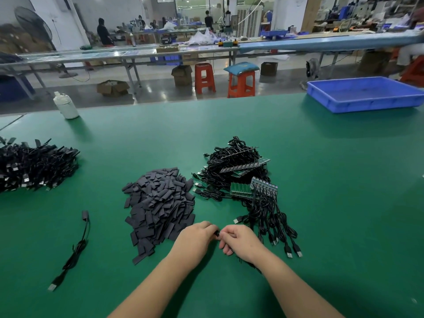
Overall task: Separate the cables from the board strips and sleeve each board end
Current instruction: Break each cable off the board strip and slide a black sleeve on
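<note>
My left hand (197, 237) and my right hand (241, 241) meet near the table's front, fingers curled and pinching a small black piece (216, 232) between them; a black cable runs under my right wrist. Behind my left hand lies a heap of dark grey sleeves (160, 207). Green board strips (243, 190) with black USB cables (273, 223) soldered to them are piled behind my right hand. One sleeved cable (78, 246) lies alone at the left. A stack of finished cables (34, 166) sits at the far left.
The green table mat (344, 203) stretches wide to the right. A blue plastic tray (364, 94) stands at the back right corner, a white bottle (66, 106) at the back left edge. Beyond are orange stools, benches and distant people.
</note>
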The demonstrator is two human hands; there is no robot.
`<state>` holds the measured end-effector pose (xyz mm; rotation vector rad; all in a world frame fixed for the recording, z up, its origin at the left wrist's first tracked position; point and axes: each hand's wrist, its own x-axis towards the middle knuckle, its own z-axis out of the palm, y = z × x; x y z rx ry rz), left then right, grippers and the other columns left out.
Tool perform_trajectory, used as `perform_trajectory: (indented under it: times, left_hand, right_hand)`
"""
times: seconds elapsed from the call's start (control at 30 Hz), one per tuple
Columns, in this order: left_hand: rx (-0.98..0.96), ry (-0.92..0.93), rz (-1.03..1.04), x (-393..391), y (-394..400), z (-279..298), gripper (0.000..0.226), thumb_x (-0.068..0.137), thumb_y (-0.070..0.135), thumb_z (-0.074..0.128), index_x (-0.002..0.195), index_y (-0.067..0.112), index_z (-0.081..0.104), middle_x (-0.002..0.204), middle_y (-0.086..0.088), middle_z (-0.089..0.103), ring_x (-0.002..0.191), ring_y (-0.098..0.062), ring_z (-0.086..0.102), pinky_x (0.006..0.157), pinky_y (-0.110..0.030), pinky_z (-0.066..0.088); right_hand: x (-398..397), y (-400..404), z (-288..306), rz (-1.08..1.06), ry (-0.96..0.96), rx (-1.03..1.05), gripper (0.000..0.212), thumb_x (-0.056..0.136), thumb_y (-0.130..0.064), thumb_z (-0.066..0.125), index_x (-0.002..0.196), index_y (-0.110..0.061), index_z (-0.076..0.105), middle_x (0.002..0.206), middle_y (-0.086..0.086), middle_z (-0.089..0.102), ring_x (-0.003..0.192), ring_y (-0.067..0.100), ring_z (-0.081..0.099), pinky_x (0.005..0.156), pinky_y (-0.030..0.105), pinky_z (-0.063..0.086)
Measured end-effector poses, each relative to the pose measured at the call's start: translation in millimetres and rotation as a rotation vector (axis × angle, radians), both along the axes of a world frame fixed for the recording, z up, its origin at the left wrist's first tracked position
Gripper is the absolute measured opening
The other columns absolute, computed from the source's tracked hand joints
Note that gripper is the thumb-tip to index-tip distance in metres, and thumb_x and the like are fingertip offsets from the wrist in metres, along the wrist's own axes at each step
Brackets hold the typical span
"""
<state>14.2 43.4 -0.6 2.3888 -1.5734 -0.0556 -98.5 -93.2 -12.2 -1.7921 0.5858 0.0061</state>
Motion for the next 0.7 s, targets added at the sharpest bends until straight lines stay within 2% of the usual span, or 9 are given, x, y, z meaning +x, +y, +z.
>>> perform_trajectory:
  times: [0.2, 0.4, 0.6, 0.7]
  left_hand:
    - [0.077, -0.103, -0.052, 3, 1, -1, 0.022, 0.099, 0.027, 0.043, 0.116, 0.022, 0.057, 0.107, 0.002, 0.06, 0.096, -0.021, 0.06, 0.073, -0.034, 0.045]
    - [0.056, -0.123, -0.109, 4, 2, 2, 0.018, 0.095, 0.019, 0.05, 0.109, 0.018, 0.061, 0.098, -0.001, 0.063, 0.089, -0.025, 0.062, 0.072, -0.035, 0.046]
    - [0.083, -0.168, -0.13, 6, 2, 3, 0.025, 0.095, 0.017, 0.045, 0.118, 0.016, 0.058, 0.107, -0.003, 0.061, 0.1, -0.024, 0.057, 0.084, -0.033, 0.044]
    - [0.068, -0.193, -0.157, 2, 4, 9, 0.025, 0.087, 0.013, 0.058, 0.112, 0.013, 0.064, 0.098, -0.004, 0.065, 0.09, -0.023, 0.062, 0.078, -0.031, 0.049]
  right_hand:
    - [0, 1, 0, 0.001, 0.005, 0.002, 0.024, 0.101, -0.017, 0.051, 0.085, -0.017, 0.069, 0.07, -0.003, 0.07, 0.061, 0.008, 0.062, 0.062, 0.023, 0.054]
    - [0, 2, 1, 0.005, 0.008, 0.004, 0.023, 0.101, -0.017, 0.05, 0.085, -0.016, 0.068, 0.071, -0.002, 0.069, 0.061, 0.008, 0.062, 0.063, 0.023, 0.054]
    - [-1, 2, 3, 0.006, 0.011, -0.002, 0.022, 0.101, -0.021, 0.051, 0.088, -0.018, 0.068, 0.073, -0.003, 0.071, 0.063, 0.007, 0.063, 0.064, 0.023, 0.055]
    - [-3, 4, 6, 0.01, 0.0, 0.016, 0.017, 0.102, -0.026, 0.052, 0.096, -0.023, 0.067, 0.078, -0.005, 0.072, 0.063, 0.006, 0.062, 0.062, 0.021, 0.052]
